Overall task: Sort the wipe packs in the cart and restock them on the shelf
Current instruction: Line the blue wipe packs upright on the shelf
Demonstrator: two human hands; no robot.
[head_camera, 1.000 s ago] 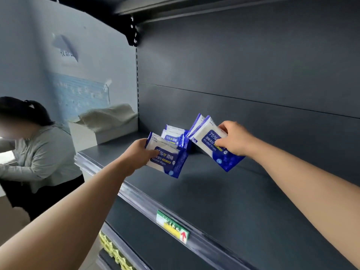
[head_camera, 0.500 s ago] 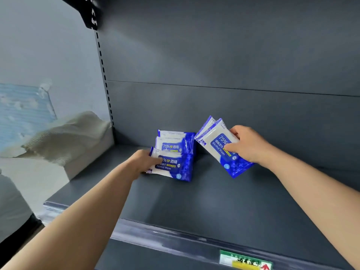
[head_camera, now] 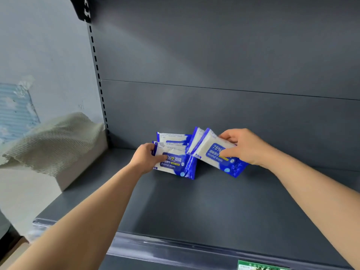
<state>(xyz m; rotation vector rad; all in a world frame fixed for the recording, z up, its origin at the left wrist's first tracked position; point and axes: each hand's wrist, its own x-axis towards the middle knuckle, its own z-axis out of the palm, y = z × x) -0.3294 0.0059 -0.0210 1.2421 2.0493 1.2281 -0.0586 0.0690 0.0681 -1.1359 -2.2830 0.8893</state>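
Note:
Blue and white alcohol wipe packs lie stacked on the dark grey shelf near its back left corner. My left hand grips the front pack of the stack at its left end, thumb on top. Another pack leans behind it against the back panel. My right hand holds two wipe packs together, tilted, just right of the stack and a little above the shelf board. The cart is out of view.
The shelf's back panel rises behind the packs. A slotted upright marks the left end. A white box with a beige cloth on it sits beyond. A green price label is on the shelf's front rail.
My left hand has set its pack down onto the stack and keeps hold of it. My right hand with its two packs has come closer to the stack. The camera has turned right.

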